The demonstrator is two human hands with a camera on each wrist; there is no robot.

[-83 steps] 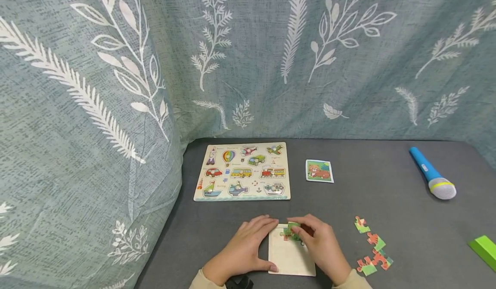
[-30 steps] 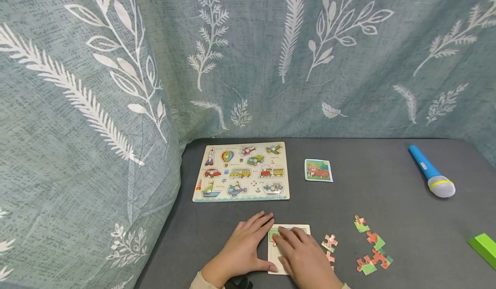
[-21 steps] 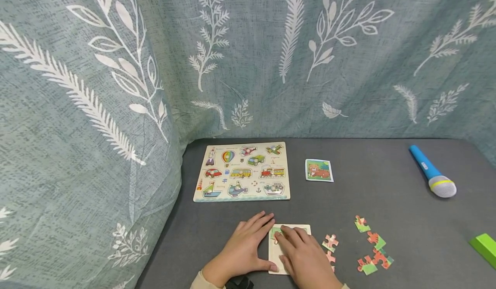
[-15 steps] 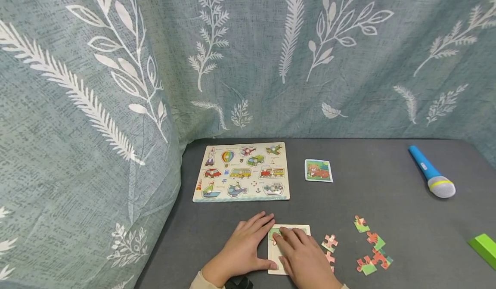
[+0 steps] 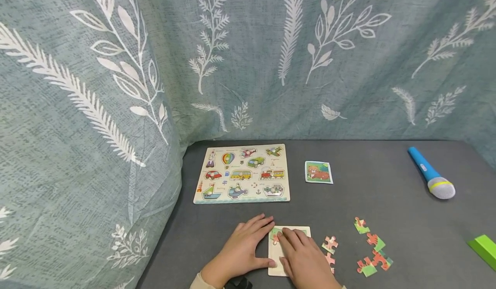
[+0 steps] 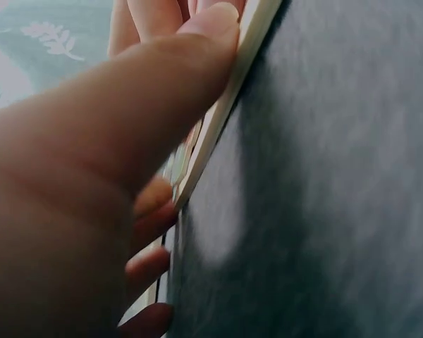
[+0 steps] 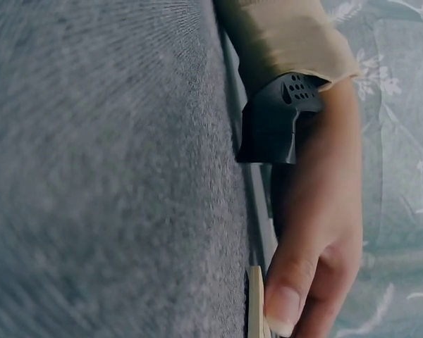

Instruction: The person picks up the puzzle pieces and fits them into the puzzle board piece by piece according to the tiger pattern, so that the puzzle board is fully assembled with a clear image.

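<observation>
On the grey table [image 5: 356,185], far from its back edge, lies a square, pale wooden board [image 5: 274,255]. The spread left hand [image 5: 244,246] touches its left edge, the loose right hand [image 5: 306,256] its top. Best push softly.

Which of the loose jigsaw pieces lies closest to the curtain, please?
It is the red-and-green piece at the far end of the group to the right; the other loose pieces all lie farther from the curtain.
</observation>
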